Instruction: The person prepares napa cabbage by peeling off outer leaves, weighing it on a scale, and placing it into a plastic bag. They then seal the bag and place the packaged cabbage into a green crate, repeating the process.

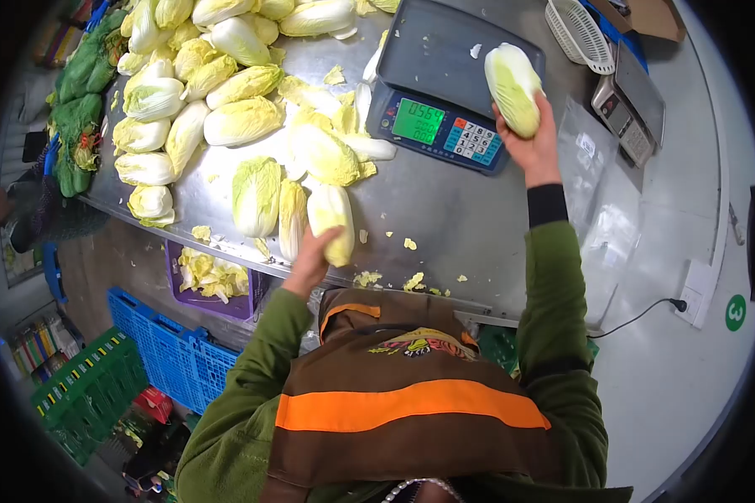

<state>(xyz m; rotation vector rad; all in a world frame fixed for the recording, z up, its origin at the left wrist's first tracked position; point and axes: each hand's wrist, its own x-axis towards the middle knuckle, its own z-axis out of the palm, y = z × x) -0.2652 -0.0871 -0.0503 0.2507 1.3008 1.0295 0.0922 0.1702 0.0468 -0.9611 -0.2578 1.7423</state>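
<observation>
My right hand (535,142) is closed round the lower end of a napa cabbage (512,84), which overlaps the right side of the dark weighing pan (445,50) in this view. Below the pan, the scale's display (417,120) glows green with digits, next to its keypad. Near the front edge of the metal table (394,210), my left hand (314,258) has its fingers wrapped over the lower part of another napa cabbage (330,214). Two more cabbages stand close on its left, one greenish (257,197) and one slim and yellow (293,220).
Many napa cabbages (243,121) are piled at the back left among loose leaves. A purple crate (252,302) of leaves sits below the table edge. A white basket (579,38), a second scale (629,126) and clear plastic bags (591,168) lie to the right. Green net sacks (80,138) are far left.
</observation>
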